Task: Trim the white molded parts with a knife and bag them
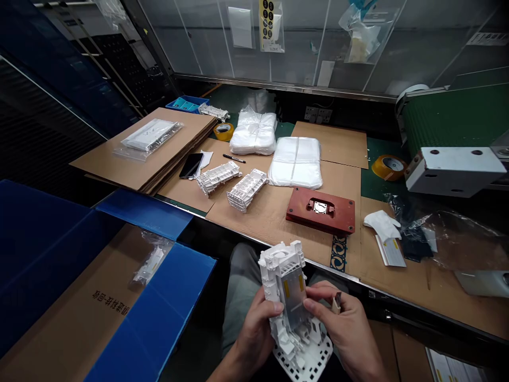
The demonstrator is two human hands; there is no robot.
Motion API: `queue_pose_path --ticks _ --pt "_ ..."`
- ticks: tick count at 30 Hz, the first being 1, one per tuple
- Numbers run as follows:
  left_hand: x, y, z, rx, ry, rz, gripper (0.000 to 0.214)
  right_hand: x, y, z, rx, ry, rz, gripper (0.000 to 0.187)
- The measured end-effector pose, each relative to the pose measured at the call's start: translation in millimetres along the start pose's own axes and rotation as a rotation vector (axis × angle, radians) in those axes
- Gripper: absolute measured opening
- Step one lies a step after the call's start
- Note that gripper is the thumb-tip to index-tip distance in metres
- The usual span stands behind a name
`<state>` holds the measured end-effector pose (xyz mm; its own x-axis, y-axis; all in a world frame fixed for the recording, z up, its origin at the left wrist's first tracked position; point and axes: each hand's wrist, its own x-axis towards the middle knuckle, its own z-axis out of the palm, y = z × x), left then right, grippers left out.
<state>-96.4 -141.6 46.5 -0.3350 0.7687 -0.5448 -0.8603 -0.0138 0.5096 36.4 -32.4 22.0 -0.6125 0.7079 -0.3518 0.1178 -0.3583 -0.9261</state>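
Note:
A white moulded plastic part (292, 305) with ribs and a grid base stands upright over my lap, below the table's front edge. My left hand (256, 323) is closed around its left side, thumb on the front. My right hand (344, 323) is closed on its right side, and a small brown-and-pale tool (337, 303) sticks up between the fingers. Two more white parts (218, 176) (246, 189) lie on cardboard on the table ahead.
A red-brown fixture plate (321, 210) sits at the table's front. Stacks of clear bags (295, 162), tape rolls (388, 167), a phone (191, 165) and a pen lie behind. A blue box (151, 313) holding a bagged part (150, 262) is at left; a green conveyor (453, 116) at right.

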Motion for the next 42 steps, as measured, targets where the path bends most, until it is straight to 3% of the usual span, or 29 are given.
queue_pose_path --ticks 4,6,9,11,14,17,20,23,32,42 --pt "0.7 3.4 -3.4 -0.021 -0.041 -0.010 0.052 3.2 -5.3 2.1 -0.031 0.012 -0.047 0.024" --pt "1.4 5.4 -4.5 -0.051 -0.077 -0.039 0.057 3.8 -6.6 3.3 0.010 0.003 0.011 0.038" --pt "2.6 6.3 -6.9 -0.082 -0.138 -0.147 0.060 1.7 -4.7 6.0 0.156 -0.164 0.133 0.060" --pt "3.1 4.6 -9.8 -0.079 -0.152 -0.226 0.060 -1.2 -2.3 7.1 0.222 -0.289 0.168 0.065" --pt "1.5 -1.5 -17.1 -0.066 -0.110 -0.268 0.056 -4.5 1.9 5.4 0.193 -0.358 0.196 0.063" --pt "-4.1 -10.2 -28.0 0.093 -0.015 -0.152 0.061 -7.1 10.7 2.5 0.068 -0.327 0.160 0.053" --pt "-10.5 -19.5 -40.6 0.502 0.057 -0.016 0.097 -13.9 26.4 3.5 0.002 -0.268 0.147 0.046" --pt "-13.9 -28.4 -51.6 0.705 0.081 -0.017 0.112 -26.0 44.0 6.7 -0.037 -0.221 0.169 0.046" --pt "-11.1 -45.7 -66.4 0.665 0.006 -0.131 0.090 -50.8 72.5 5.6 -0.183 -0.163 0.216 0.046" --pt "4.1 -60.0 -89.2 0.632 0.007 -0.189 0.093 -42.9 101.4 7.8 -0.220 -0.148 0.202 0.047"
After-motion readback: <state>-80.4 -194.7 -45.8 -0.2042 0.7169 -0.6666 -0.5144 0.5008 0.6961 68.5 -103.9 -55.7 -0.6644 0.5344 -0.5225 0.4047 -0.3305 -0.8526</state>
